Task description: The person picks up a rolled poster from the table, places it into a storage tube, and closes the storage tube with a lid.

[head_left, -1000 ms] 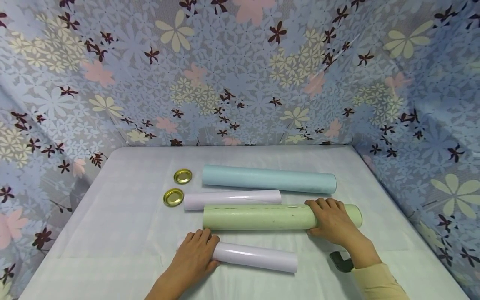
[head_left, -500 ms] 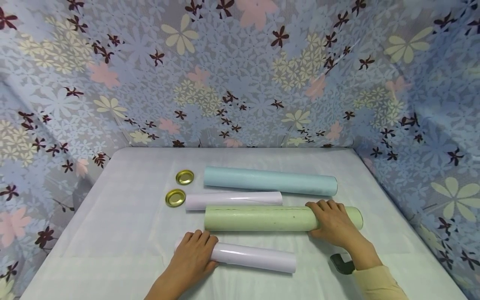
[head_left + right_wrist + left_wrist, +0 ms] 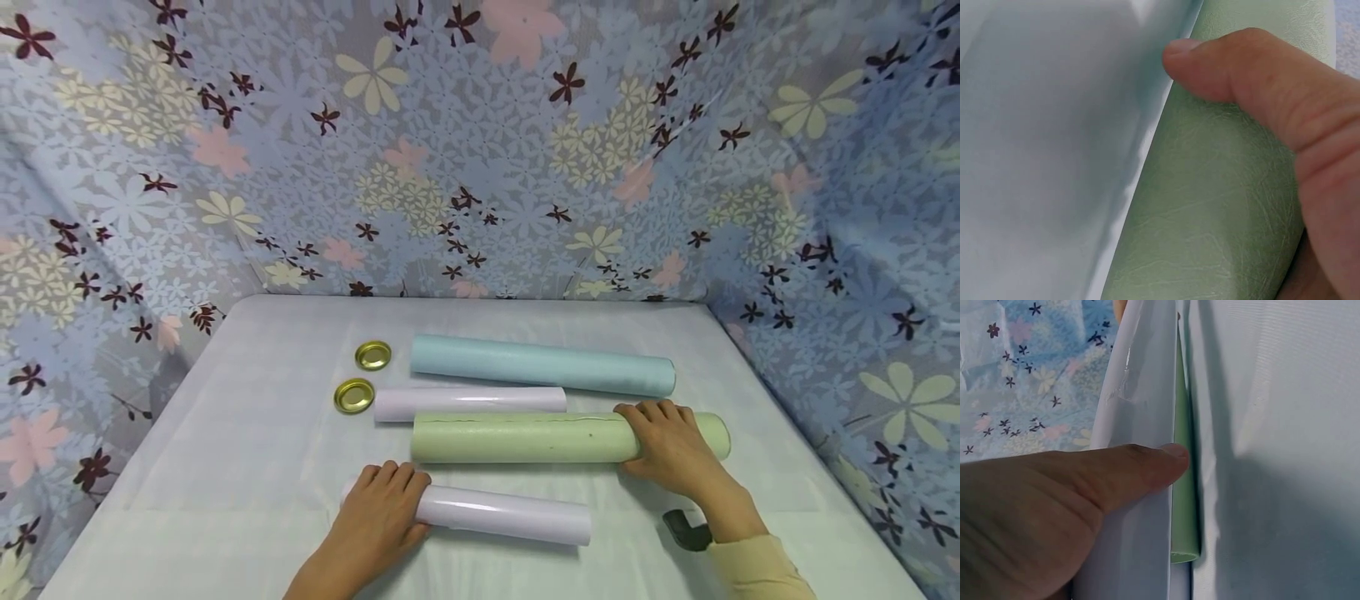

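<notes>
My left hand grips the left end of a glossy white paper roll lying nearest me on the table. In the left wrist view the thumb lies across this white roll, with the green tube just beyond it. My right hand curls over the right part of the pale green tube, which lies crosswise. The right wrist view shows the thumb pressed on the green tube's textured skin.
Behind the green tube lie a second white roll and a light blue tube. Two gold lids sit to their left. A white cloth covers the table. Floral fabric walls close in three sides.
My left hand and the near white roll have slid slightly left. The right hand stays on the green tube. The view has shifted a little.
</notes>
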